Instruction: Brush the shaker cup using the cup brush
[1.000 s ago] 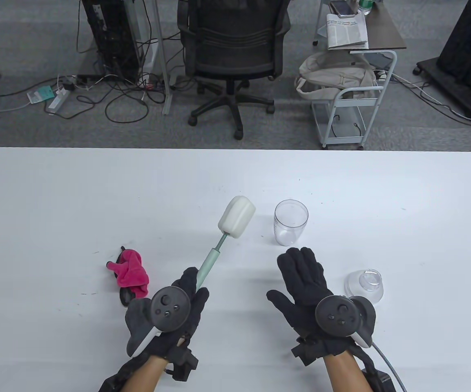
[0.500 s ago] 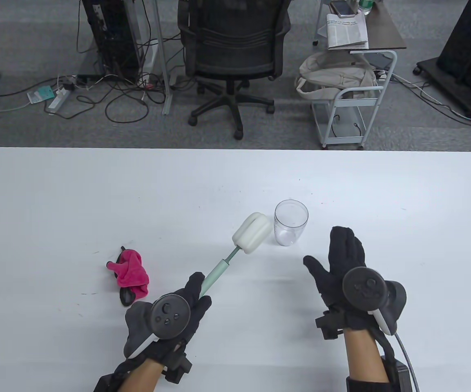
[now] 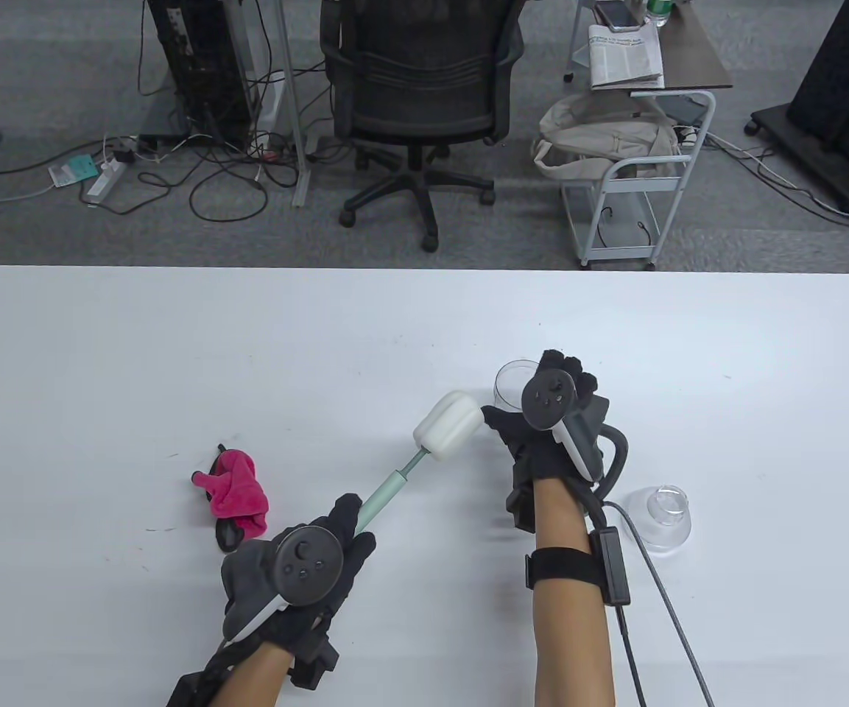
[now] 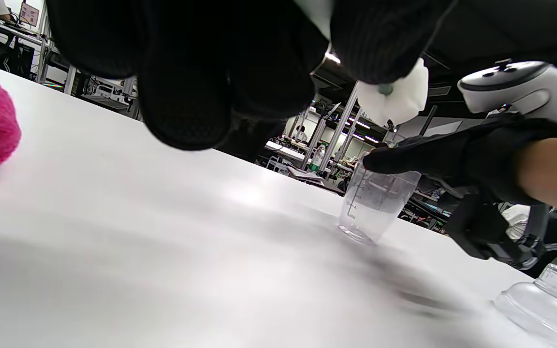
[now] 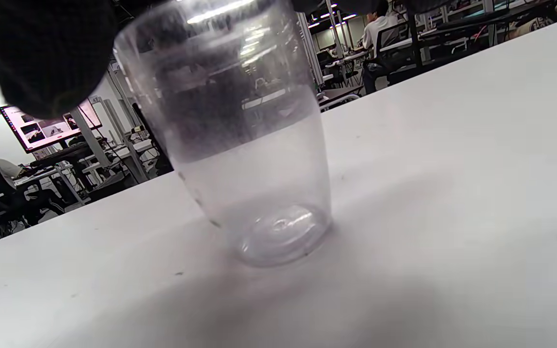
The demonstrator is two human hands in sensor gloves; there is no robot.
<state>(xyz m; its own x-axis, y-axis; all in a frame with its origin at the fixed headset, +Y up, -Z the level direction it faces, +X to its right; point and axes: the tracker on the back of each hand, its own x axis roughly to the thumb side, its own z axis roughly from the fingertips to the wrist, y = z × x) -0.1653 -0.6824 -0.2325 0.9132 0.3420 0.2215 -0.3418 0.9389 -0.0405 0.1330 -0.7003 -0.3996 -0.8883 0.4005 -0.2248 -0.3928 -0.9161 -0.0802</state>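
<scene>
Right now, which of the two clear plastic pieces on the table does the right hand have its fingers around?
The upright shaker cup, which the right hand is wrapped around. The domed clear lid sits untouched, nearer the person beside the right forearm.

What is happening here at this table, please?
The left hand holds a cup brush by its handle, sponge head raised beside the clear shaker cup. The right hand wraps around the cup, which stands upright on the table. The brush is not yet inside.

Clear shaker cup (image 3: 510,381) upright, white-sponge cup brush (image 3: 448,425) tilted beside
</scene>
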